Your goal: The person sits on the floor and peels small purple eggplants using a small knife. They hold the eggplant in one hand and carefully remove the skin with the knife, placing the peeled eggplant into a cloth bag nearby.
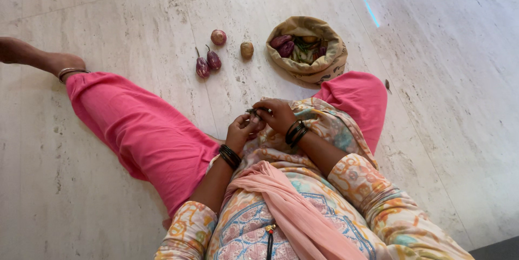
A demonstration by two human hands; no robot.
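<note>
We see both hands meeting over the lap; left hand and right hand are pinched together on a small dark green item, fingers curled tight around it, too small to tell what it is, looks like a stem or pod; we judge the step as picking or trimming that piece by hand; next move needs a fine fingertip pull, little force. Pink-clad legs spread either side, so free floor lies between them. Further out on the marble floor: two striped aubergines touching, a round onion, a brown potato, then a rolled-down cloth bag of vegetables beside the right knee; plenty of open floor beyond.
</note>
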